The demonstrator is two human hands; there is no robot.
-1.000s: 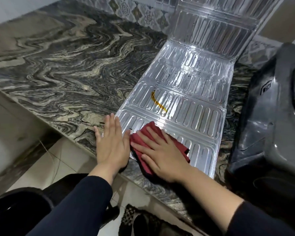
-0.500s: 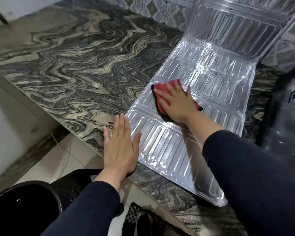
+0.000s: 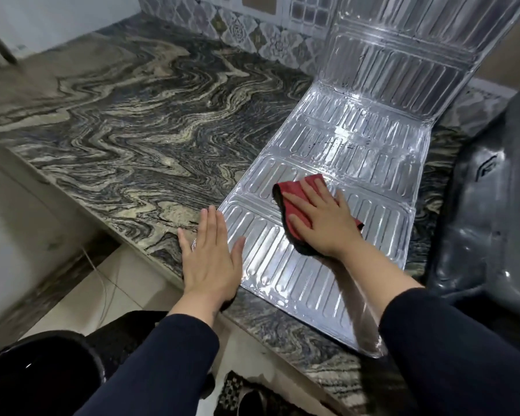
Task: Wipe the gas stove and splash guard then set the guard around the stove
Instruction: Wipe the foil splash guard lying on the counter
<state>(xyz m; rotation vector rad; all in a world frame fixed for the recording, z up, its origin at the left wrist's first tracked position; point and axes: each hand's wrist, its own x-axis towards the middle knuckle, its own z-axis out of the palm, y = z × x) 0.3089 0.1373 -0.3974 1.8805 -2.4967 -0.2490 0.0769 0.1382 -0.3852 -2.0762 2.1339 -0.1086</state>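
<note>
We are bracing with our left hand (image 3: pixel 209 259) spread flat, palm on the counter (image 3: pixel 117 139), thumb just over the near edge of the splash guard (image 3: pixel 327 211). Our right hand (image 3: pixel 321 223), fingers splayed, is pressing the red cloth (image 3: pixel 294 205) onto a flat middle panel. The thin sheet is overhanging the counter's edge nearest us, so a hard push risks it sliding or buckling. Farther off, its upright section is leaning on the tiled wall (image 3: pixel 252 34) and could topple.
</note>
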